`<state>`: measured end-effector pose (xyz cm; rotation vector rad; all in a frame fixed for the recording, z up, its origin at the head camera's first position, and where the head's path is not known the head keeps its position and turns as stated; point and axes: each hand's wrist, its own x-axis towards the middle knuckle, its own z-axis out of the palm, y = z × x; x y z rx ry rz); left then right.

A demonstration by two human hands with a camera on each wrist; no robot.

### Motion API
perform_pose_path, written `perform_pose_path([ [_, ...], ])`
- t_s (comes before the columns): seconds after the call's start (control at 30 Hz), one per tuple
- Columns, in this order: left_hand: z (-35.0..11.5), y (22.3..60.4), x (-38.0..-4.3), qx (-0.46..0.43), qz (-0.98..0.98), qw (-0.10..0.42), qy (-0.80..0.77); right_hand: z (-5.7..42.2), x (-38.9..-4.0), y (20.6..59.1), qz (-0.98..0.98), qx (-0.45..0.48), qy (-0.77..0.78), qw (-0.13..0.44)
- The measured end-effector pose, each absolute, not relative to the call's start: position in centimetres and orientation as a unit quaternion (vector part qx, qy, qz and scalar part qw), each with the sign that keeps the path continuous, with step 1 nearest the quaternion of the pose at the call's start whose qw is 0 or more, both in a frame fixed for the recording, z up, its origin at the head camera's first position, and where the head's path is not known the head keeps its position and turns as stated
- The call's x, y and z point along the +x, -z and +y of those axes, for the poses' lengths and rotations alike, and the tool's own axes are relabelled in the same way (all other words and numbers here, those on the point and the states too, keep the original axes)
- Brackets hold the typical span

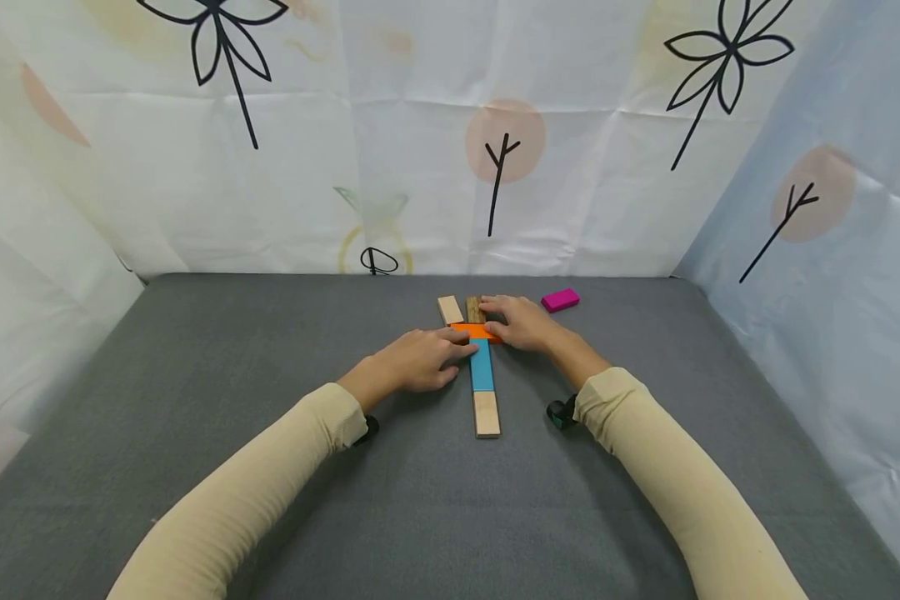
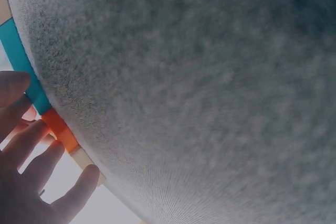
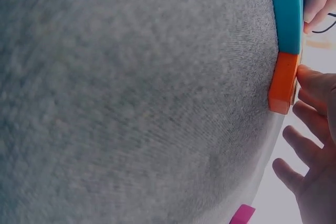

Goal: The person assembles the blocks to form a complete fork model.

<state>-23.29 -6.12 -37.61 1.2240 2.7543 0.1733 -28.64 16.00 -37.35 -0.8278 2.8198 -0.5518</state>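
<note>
An orange block (image 1: 480, 331) lies crosswise at the far end of a blue block (image 1: 482, 367). A light wooden block (image 1: 486, 414) continues the line toward the person. Beyond the orange block lie another light wooden block (image 1: 450, 310) and a brown wooden block (image 1: 474, 309). From the left, my left hand (image 1: 423, 358) reaches its extended fingers onto the orange block's left part and the blue block's edge. My right hand (image 1: 523, 323) has its thumb (image 3: 310, 77) at the orange block's right part, with fingertips by the brown block. Its fingers look extended, partly hiding the brown block.
A magenta block (image 1: 560, 300) lies apart, right of and beyond my right hand. The pieces rest on a grey cloth-covered table (image 1: 270, 350). White patterned cloth (image 1: 412, 150) hangs along the table's back and both sides.
</note>
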Motion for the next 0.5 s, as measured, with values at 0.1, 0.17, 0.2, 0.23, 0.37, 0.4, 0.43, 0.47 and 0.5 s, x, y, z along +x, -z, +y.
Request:
perform_pose_path([
  [0.1,-6.0,37.6,-23.3,0.405,0.91,0.061,-0.058,16.5,-28.6,37.2,0.94,-0.269,0.194,0.077],
  [0.17,-6.0,37.7,-23.3,0.405,0.911,0.062,-0.057,17.0,-28.6,37.1,0.944,-0.258,0.193,0.074],
  [0.2,-6.0,37.7,-23.3,0.404,0.911,0.062,-0.057,17.4,-28.6,37.0,0.946,-0.252,0.19,0.071],
  [0.23,-6.0,37.7,-23.2,0.404,0.911,0.062,-0.058,17.8,-28.7,36.9,0.949,-0.245,0.185,0.068],
  [0.37,-6.0,37.7,-23.2,0.403,0.911,0.064,-0.058,19.5,-28.9,36.5,0.962,-0.211,0.166,0.051],
  [0.4,-6.0,37.6,-23.2,0.403,0.911,0.064,-0.058,20.0,-29.0,36.4,0.965,-0.201,0.164,0.045],
  [0.43,-6.0,37.6,-23.2,0.403,0.911,0.064,-0.058,20.4,-29.0,36.3,0.967,-0.19,0.165,0.04],
  [0.47,-6.1,37.6,-23.2,0.403,0.911,0.063,-0.057,20.9,-29.1,36.3,0.969,-0.179,0.166,0.035],
  [0.5,-6.1,37.5,-23.2,0.404,0.911,0.061,-0.056,21.3,-29.1,36.2,0.971,-0.168,0.167,0.029],
])
